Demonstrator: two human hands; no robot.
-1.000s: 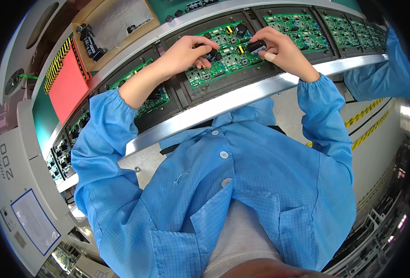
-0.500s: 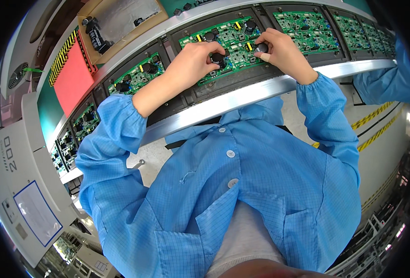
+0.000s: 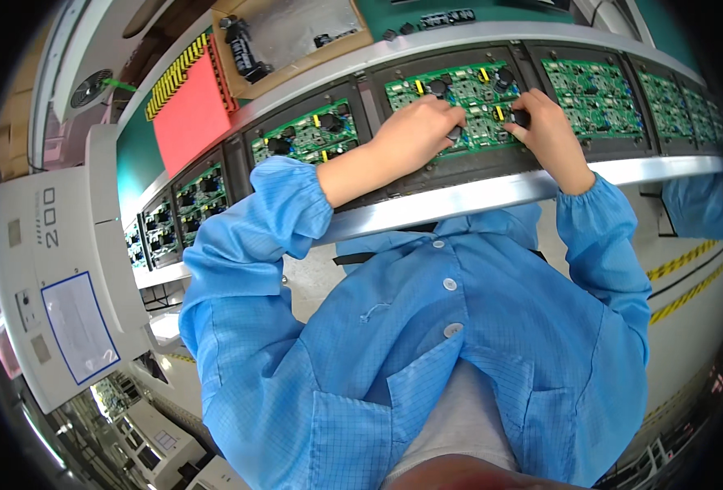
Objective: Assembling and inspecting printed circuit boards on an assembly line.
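Observation:
A green circuit board lies in a dark carrier frame, carrying black round capacitors and yellow parts. My left hand reaches over its near side, thumb and fingers closed around a black cylindrical capacitor, mostly hidden by the fingers. At the board's right side, my right hand pinches another black capacitor between thumb and fingers. Both capacitors sit at the board's surface; whether their legs are in the board I cannot tell. Another black capacitor stands at the far right corner, beyond my right hand.
More boards in carriers line the rail, left and right. A metal rail edge runs nearest me. Behind stand a cardboard box with black parts and a red sheet. A blue sleeve shows at right.
The whole view has shifted, so the scene sits farther right and lower. Both hands stay at the same capacitors; my left fingers now cover more of theirs, and my right hand has turned slightly.

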